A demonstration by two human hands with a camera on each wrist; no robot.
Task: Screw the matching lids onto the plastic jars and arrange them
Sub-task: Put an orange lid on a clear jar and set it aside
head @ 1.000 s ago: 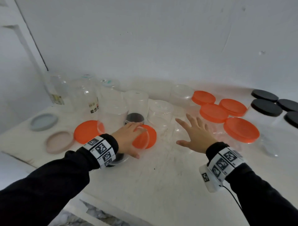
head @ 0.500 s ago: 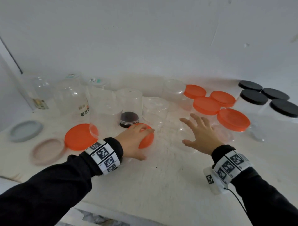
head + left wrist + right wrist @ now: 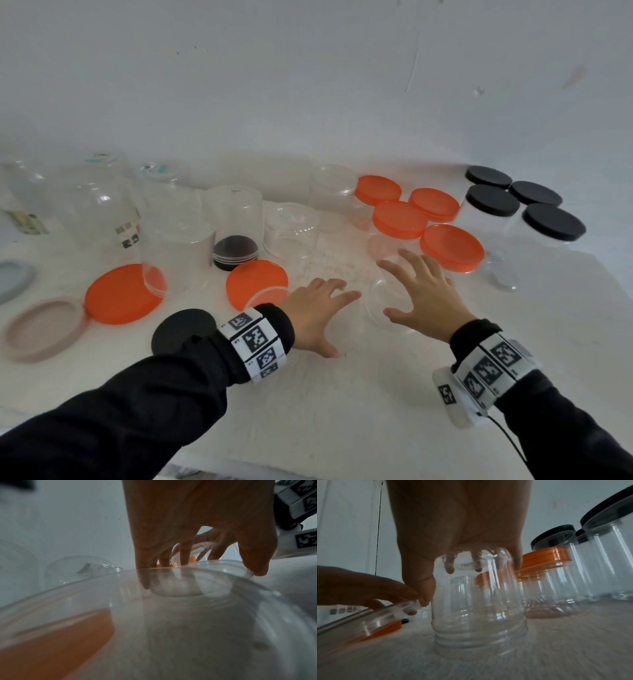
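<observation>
My right hand [image 3: 418,294] grips the base of a clear jar [image 3: 479,601] that stands mouth down on the white table [image 3: 342,394]; its fingers wrap over the top, thumb on the near side. Just left of it, my left hand [image 3: 322,315] holds a second clear jar [image 3: 368,618] by its rim, tilted low over a loose orange lid [image 3: 257,284]. In the left wrist view that jar [image 3: 171,615] fills the lower picture under the fingers [image 3: 185,555]. The two hands almost touch.
Several orange-lidded jars [image 3: 400,219] and black-lidded jars [image 3: 493,200] stand at the right rear. Open clear jars [image 3: 236,212] crowd the left rear. Loose lids lie left: orange [image 3: 120,294], black [image 3: 185,329], stacked black [image 3: 234,251], pink [image 3: 41,329], grey [image 3: 13,279].
My left hand has moved right with its tilted jar, off the orange lid and up to the right hand. The right hand has stayed on the upside-down jar.
</observation>
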